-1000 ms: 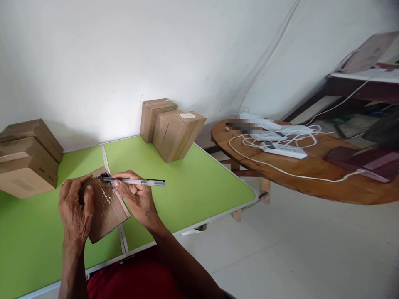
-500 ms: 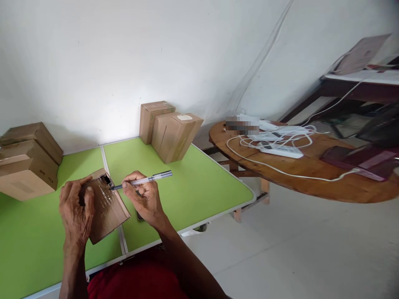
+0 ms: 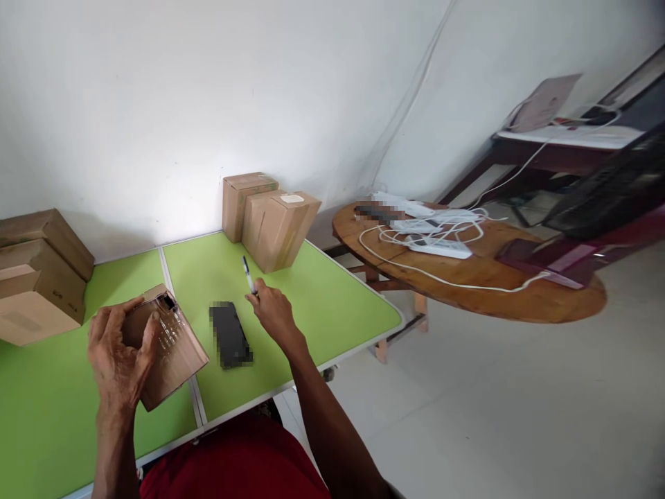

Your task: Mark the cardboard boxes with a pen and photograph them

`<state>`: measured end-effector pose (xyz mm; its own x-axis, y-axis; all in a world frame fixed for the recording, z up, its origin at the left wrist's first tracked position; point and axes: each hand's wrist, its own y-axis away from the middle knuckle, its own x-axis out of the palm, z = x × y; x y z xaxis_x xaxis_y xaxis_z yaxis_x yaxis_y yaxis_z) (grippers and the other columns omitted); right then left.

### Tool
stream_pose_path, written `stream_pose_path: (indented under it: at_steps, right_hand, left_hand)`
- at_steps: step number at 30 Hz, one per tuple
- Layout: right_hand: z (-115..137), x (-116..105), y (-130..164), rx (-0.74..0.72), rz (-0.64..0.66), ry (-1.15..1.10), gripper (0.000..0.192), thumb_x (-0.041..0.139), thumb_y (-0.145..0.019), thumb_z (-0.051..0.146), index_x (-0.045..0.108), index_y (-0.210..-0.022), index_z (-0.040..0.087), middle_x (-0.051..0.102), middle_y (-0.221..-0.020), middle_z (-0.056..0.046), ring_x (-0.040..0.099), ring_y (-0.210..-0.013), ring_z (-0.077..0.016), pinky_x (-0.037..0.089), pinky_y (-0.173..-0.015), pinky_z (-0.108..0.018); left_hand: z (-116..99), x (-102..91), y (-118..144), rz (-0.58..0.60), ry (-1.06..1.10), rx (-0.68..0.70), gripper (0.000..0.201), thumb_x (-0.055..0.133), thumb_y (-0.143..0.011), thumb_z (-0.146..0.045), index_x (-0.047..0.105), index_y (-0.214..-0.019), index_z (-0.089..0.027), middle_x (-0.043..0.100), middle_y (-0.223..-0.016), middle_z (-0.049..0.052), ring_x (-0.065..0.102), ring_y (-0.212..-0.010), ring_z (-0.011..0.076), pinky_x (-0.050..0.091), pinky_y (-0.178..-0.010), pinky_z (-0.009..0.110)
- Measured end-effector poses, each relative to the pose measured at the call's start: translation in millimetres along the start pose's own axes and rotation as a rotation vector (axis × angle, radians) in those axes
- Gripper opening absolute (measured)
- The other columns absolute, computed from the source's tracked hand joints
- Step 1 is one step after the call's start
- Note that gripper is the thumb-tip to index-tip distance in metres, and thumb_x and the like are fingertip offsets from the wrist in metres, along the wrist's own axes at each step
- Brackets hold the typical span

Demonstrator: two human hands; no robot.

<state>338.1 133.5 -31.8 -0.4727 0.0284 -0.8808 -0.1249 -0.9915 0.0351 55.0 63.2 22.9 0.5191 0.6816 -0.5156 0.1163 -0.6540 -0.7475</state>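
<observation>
Cardboard box (image 3: 169, 350), light and stiff, sits gripped at its end by left hand (image 3: 117, 353); right hand (image 3: 273, 310) pinches pen (image 3: 248, 275).

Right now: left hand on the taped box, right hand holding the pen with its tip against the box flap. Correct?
Not quite. In the head view the right hand holds the pen upright, away from the box, above the green table. The left hand is on the box.
</observation>
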Motion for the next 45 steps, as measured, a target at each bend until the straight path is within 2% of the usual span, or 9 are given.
stream_pose_path:
  at_steps: [10,14,18,23,27,32,36,40,45]
  right_hand:
    - [-28,31,5,0.147,0.151,0.143,0.026,0.058,-0.117,0.020,0.072,-0.137,0.012,0.078,-0.138,-0.025,0.077,-0.130,-0.0343,0.055,-0.097,-0.038]
    - [-11,36,18,0.107,0.111,0.119,0.036,0.065,-0.115,0.029,0.067,-0.147,0.013,0.067,-0.156,-0.027,0.066,-0.148,-0.0366,0.055,-0.106,-0.039]
    - [17,57,42,0.072,0.154,0.055,0.063,0.084,-0.101,0.058,0.070,-0.141,0.011,0.072,-0.146,-0.028,0.071,-0.138,-0.0407,0.059,-0.106,-0.042]
    - [25,77,47,0.150,0.153,-0.113,0.075,0.100,-0.084,0.045,0.067,-0.141,0.009,0.069,-0.150,-0.032,0.067,-0.144,-0.0452,0.058,-0.108,-0.045]
    - [13,79,37,0.173,0.187,-0.332,0.059,0.099,-0.077,0.036,0.071,-0.123,0.013,0.077,-0.138,-0.028,0.073,-0.135,-0.0452,0.056,-0.107,-0.046]
    - [-1,81,43,0.086,0.304,-0.637,0.020,0.082,-0.086,0.032,0.068,-0.094,0.019,0.083,-0.104,-0.009,0.079,-0.112,-0.0318,0.059,-0.093,-0.037]
    - [-22,77,63,0.047,0.473,-0.969,0.039,0.079,-0.090,0.052,0.067,-0.105,0.019,0.079,-0.092,-0.005,0.082,-0.089,-0.0278,0.066,-0.078,-0.039]
    - [-41,59,84,0.093,0.618,-1.596,0.069,0.100,-0.078,0.058,0.066,-0.125,0.020,0.081,-0.114,-0.012,0.087,-0.100,-0.0339,0.072,-0.089,-0.054]
    - [-21,21,100,0.010,0.625,-1.806,0.059,0.100,-0.089,0.048,0.066,-0.131,0.024,0.082,-0.133,-0.013,0.087,-0.108,-0.0319,0.074,-0.092,-0.055]
  left_hand:
    - [1,-0.3,-2,0.011,-0.003,-0.005,0.031,0.074,-0.101,-0.047,0.083,-0.118,-0.024,0.077,-0.109,0.012,0.072,-0.105,0.0347,0.057,-0.095,0.050]
    - [1,0.8,-3,0.002,-0.012,-0.012,0.031,0.073,-0.100,-0.048,0.083,-0.117,-0.024,0.077,-0.108,0.012,0.072,-0.104,0.0348,0.057,-0.095,0.051]
    - [3,1.2,-3,0.000,-0.018,-0.010,0.032,0.072,-0.101,-0.050,0.083,-0.117,-0.025,0.077,-0.107,0.012,0.071,-0.103,0.0344,0.056,-0.096,0.050]
    - [4,2.0,-3,-0.008,-0.015,-0.002,0.032,0.072,-0.101,-0.050,0.083,-0.116,-0.025,0.077,-0.108,0.012,0.071,-0.104,0.0347,0.057,-0.096,0.050]
    - [6,3.8,-2,-0.021,-0.016,0.008,0.032,0.071,-0.101,-0.050,0.082,-0.116,-0.024,0.076,-0.107,0.012,0.070,-0.102,0.0347,0.057,-0.094,0.050]
    - [7,4.8,-1,-0.030,-0.014,0.020,0.031,0.072,-0.102,-0.048,0.082,-0.115,-0.023,0.076,-0.106,0.013,0.070,-0.103,0.0344,0.057,-0.094,0.049]
    - [7,4.4,0,-0.029,-0.016,0.023,0.031,0.071,-0.102,-0.048,0.082,-0.117,-0.022,0.076,-0.106,0.012,0.071,-0.102,0.0334,0.057,-0.094,0.049]
    - [7,5.0,1,-0.041,-0.010,0.024,0.032,0.071,-0.101,-0.049,0.083,-0.115,-0.022,0.076,-0.105,0.012,0.071,-0.101,0.0334,0.057,-0.095,0.049]
    - [7,5.6,1,-0.032,-0.011,0.012,0.033,0.071,-0.101,-0.049,0.083,-0.117,-0.022,0.077,-0.106,0.012,0.071,-0.102,0.0332,0.057,-0.095,0.049]
